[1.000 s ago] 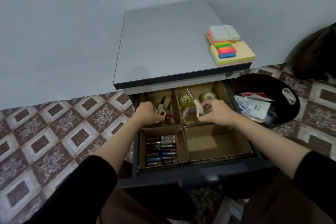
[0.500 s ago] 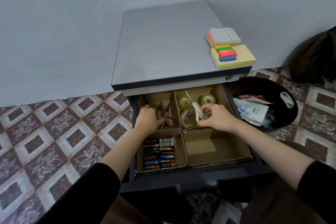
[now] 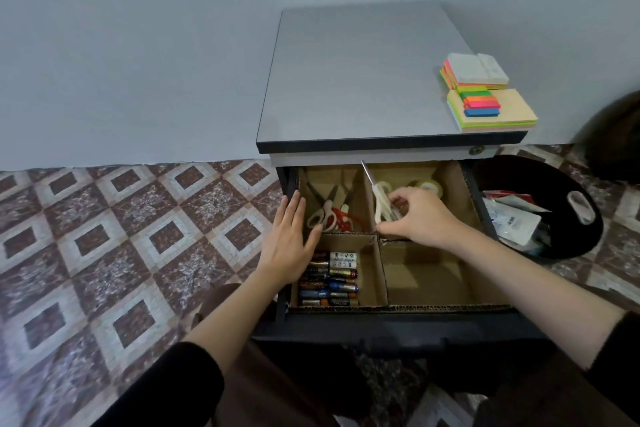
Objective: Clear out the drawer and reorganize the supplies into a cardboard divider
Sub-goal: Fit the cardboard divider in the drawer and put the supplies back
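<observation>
- The desk (image 3: pixel 346 80) is carrying sticky notes (image 3: pixel 491 107) at its front right corner.
- The drawer (image 3: pixel 398 326) is standing open, with the cardboard divider (image 3: pixel 381 274) sitting inside it.
- A black bin (image 3: pixel 554 184) is sitting just right of the drawer, holding packets.
- The left hand (image 3: pixel 287 243) is lying flat on the divider's left wall, fingers straight.
- The right hand (image 3: pixel 419 218) is reaching into the back right compartment, fingers curling round white scissors (image 3: pixel 382 201), near a tape roll (image 3: pixel 431 185).
- Red scissors (image 3: pixel 341 218) are lying in the back left compartment, and batteries (image 3: pixel 329 284) are filling the front left one.
</observation>
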`<state>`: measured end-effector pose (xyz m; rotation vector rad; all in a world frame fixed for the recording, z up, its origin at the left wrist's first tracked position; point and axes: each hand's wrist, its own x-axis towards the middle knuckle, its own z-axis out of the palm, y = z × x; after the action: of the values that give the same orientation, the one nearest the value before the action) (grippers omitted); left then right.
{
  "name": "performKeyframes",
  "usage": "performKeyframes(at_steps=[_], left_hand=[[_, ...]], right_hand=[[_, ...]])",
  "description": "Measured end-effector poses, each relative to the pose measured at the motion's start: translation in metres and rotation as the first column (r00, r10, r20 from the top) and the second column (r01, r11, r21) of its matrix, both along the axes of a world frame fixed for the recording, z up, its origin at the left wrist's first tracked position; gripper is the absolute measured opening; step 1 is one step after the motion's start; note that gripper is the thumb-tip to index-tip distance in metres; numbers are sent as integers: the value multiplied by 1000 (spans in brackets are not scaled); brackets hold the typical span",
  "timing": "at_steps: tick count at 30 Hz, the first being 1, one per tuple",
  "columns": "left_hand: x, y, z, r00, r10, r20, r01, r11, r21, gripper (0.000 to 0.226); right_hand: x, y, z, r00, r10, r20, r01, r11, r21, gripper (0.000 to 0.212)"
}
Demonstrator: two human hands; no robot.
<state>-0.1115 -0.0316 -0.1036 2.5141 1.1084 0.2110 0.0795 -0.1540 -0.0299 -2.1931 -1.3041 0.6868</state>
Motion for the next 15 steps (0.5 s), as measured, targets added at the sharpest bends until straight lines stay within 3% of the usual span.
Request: performKeyframes(at_steps=[4,9,15], left_hand=[[-2,-2,1,999,13,29,-13,1000,0,68],[-2,-2,1,998,17,61,-17,1000,2,65],[-2,-4,5,997,18,72,-18,1000,-1,67]], right_hand=[[-25,19,0,999,31,-37,-33,999,-36,20],[-40,48,-11,997,12,-77,-17,998,-54,30],[-38,79,-21,998,51,37,-42,978,-204,37]])
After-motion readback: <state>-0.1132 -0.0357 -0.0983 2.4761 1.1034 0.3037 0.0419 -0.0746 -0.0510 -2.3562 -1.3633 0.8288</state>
